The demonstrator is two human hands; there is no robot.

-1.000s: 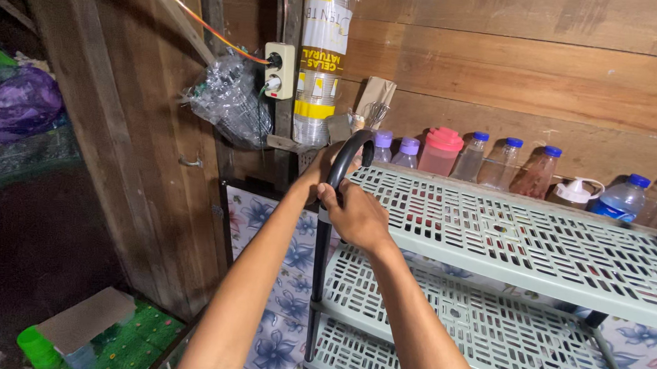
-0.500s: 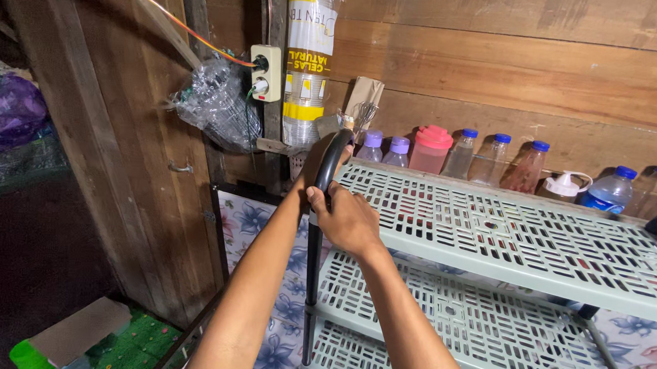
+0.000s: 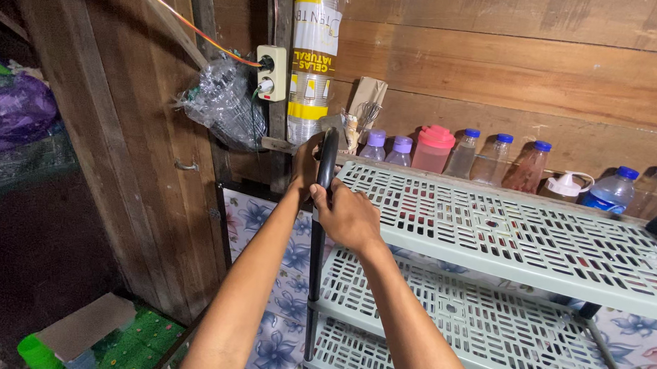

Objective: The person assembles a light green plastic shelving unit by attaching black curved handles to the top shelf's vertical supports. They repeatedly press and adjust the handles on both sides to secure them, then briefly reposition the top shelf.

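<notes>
both hands clamped on black corner post (image 3: 320,228) of pale green shelf rack (image 3: 516,235): l hand (image 3: 305,162) up top, r hand (image 3: 349,218) below.

A row of clear plastic bottles with purple and blue caps (image 3: 498,155) stands beyond the hands; a cream wall socket (image 3: 272,73) hangs above them.

I see a pale grey-green plastic shelf (image 3: 502,227) with a slotted pattern, and a black curved post (image 3: 324,173) at its corner, which my left hand (image 3: 304,165) and right hand (image 3: 348,216) grip. Behind it runs a brown wooden wall (image 3: 507,67). Clear bottles (image 3: 498,158) wear blue caps, two carry purple caps (image 3: 389,143), and one jar has a pink lid (image 3: 436,136). A cream socket (image 3: 272,73) trails an orange wire (image 3: 195,31). Below, a white panel (image 3: 265,233) shows blue flowers. A green mat (image 3: 130,338) lies lower left.
</notes>
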